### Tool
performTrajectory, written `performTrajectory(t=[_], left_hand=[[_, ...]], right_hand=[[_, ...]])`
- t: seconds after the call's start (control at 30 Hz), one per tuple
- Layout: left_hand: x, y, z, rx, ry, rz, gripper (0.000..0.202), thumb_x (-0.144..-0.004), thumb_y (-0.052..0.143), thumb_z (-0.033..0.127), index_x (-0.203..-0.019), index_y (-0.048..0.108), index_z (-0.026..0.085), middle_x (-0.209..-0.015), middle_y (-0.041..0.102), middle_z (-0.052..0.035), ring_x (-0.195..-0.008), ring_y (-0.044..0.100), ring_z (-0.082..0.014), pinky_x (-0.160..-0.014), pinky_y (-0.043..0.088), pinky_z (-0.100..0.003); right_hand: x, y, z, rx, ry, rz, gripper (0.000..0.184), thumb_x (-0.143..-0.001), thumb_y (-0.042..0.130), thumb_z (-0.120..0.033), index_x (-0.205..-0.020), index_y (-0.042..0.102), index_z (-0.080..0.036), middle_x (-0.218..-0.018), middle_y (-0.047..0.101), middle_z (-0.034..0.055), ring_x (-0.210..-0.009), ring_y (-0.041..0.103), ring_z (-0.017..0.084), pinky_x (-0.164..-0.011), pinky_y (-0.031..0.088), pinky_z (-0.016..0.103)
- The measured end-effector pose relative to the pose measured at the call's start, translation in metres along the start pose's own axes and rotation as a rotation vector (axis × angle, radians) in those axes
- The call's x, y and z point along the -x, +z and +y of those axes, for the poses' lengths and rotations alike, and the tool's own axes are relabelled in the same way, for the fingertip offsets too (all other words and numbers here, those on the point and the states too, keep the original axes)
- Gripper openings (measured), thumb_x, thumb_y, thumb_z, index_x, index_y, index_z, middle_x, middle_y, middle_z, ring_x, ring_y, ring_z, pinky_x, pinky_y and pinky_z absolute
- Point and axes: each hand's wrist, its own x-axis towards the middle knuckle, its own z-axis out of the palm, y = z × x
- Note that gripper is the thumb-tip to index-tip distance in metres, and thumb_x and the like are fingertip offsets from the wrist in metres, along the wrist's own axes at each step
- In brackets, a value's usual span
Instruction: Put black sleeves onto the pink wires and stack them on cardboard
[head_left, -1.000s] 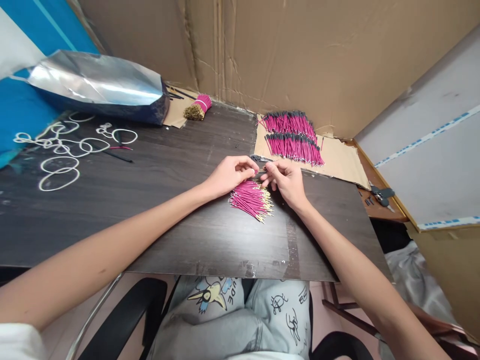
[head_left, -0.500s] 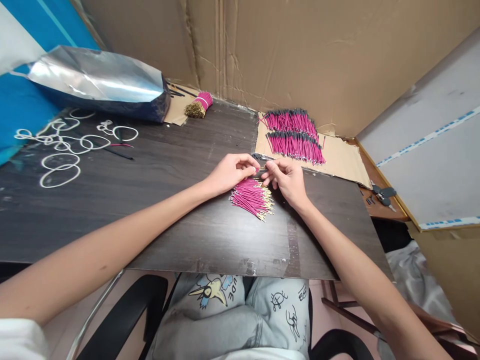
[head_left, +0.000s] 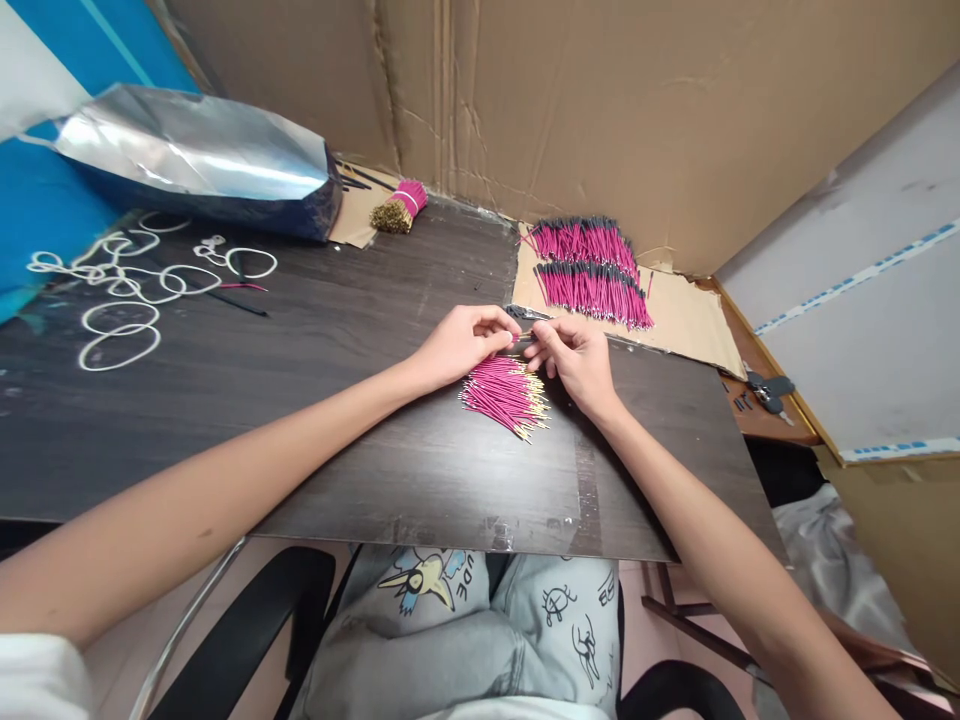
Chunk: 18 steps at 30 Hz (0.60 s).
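My left hand point(head_left: 461, 343) and my right hand point(head_left: 574, 358) meet over the dark wooden board point(head_left: 337, 420), fingertips pinched together on a thin pink wire with a small dark sleeve point(head_left: 523, 344) between them. Just below the hands lies a loose pile of short pink wires with gold tips point(head_left: 506, 394). Beyond the hands, on a cardboard sheet point(head_left: 675, 315), lie two rows of pink wires with dark sleeves point(head_left: 589, 265).
A silver foil bag point(head_left: 195, 160) lies at the back left, with white rubber bands point(head_left: 120, 290) scattered in front of it. A banded bundle of pink wires point(head_left: 397, 210) sits by the cardboard wall. Keys point(head_left: 765, 390) lie on the right ledge.
Both hands stay pinched in the same spot over the pile; only the view has shifted slightly.
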Motion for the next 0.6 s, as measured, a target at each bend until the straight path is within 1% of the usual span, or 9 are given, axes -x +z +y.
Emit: performTrajectory(t=[0.17, 0.23, 0.37, 0.53, 0.6], left_hand=[[0.0003, -0.0001, 0.0006, 0.04, -0.019, 0.01, 0.011, -0.082, 0.067, 0.022, -0.09, 0.071, 0.015, -0.082, 0.072, -0.0054, -0.072, 0.061, -0.0133, -0.068, 0.047, -0.028], [0.0002, -0.0001, 0.0011, 0.06, -0.025, 0.005, 0.01, -0.082, 0.067, 0.021, -0.09, 0.071, 0.016, -0.08, 0.071, -0.0047, -0.07, 0.06, -0.013, -0.068, 0.047, -0.028], [-0.0004, 0.0001, 0.0009, 0.047, -0.008, 0.001, 0.01, -0.082, 0.067, 0.02, -0.09, 0.071, 0.015, -0.08, 0.071, -0.0051, -0.073, 0.061, -0.0135, -0.07, 0.048, -0.028], [-0.0009, 0.0001, -0.0006, 0.028, 0.001, 0.006, 0.011, -0.083, 0.066, 0.02, -0.09, 0.071, 0.014, -0.081, 0.072, -0.0054, -0.074, 0.062, -0.0139, -0.072, 0.049, -0.028], [-0.0008, 0.0, -0.001, 0.031, 0.001, 0.006, 0.011, -0.083, 0.066, 0.021, -0.091, 0.071, 0.014, -0.082, 0.072, -0.0054, -0.075, 0.062, -0.0139, -0.072, 0.049, -0.028]], right_hand=[[0.0004, -0.0019, -0.001, 0.093, -0.075, 0.006, 0.039, -0.093, 0.066, -0.057, -0.08, 0.07, -0.02, -0.069, 0.069, 0.0013, -0.052, 0.06, 0.011, -0.052, 0.046, 0.026], [0.0005, -0.0026, -0.0019, 0.139, -0.092, 0.008, 0.039, -0.093, 0.066, -0.057, -0.079, 0.07, -0.021, -0.067, 0.068, 0.0002, -0.052, 0.058, 0.01, -0.054, 0.047, 0.026], [0.0003, -0.0028, -0.0021, 0.124, -0.099, -0.014, 0.038, -0.094, 0.065, -0.055, -0.078, 0.069, -0.021, -0.067, 0.067, 0.0001, -0.052, 0.057, 0.01, -0.053, 0.045, 0.026], [0.0001, -0.0018, -0.0005, 0.058, -0.07, -0.01, 0.037, -0.093, 0.065, -0.058, -0.088, 0.069, -0.021, -0.07, 0.067, 0.0003, -0.052, 0.058, 0.011, -0.049, 0.044, 0.025], [0.0005, -0.0017, -0.0005, 0.048, -0.062, -0.017, 0.037, -0.093, 0.065, -0.058, -0.088, 0.069, -0.021, -0.071, 0.067, 0.0005, -0.053, 0.059, 0.01, -0.048, 0.043, 0.025]])
